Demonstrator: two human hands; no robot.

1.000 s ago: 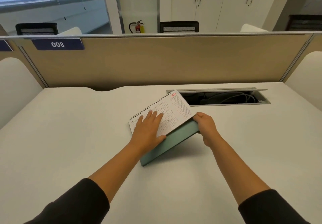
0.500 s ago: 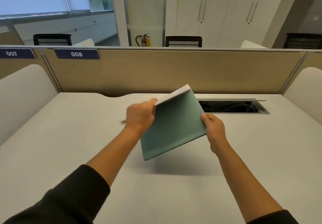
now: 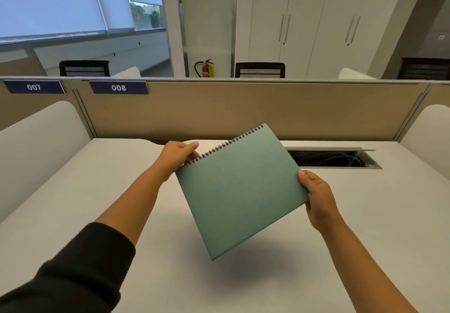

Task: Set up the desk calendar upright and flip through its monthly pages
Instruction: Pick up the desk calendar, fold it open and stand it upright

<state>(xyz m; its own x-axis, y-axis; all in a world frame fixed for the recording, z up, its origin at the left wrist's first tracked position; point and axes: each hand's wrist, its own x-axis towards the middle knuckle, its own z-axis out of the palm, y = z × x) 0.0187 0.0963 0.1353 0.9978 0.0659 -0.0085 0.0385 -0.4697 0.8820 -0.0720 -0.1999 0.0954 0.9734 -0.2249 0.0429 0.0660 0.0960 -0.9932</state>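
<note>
Calendar (image 3: 241, 191) hangs tilted above the tabletop (image 3: 73, 203), green back showing; left hand (image 3: 177, 157) fingers pinch its spiral edge, right hand (image 3: 316, 196) fingers grip its side.

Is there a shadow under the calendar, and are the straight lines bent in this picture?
Head view: a soft, blurred shadow lies on the desk below the calendar, apart from it; the partition top edge and side posts bow and lean, a wide-angle effect.
</note>
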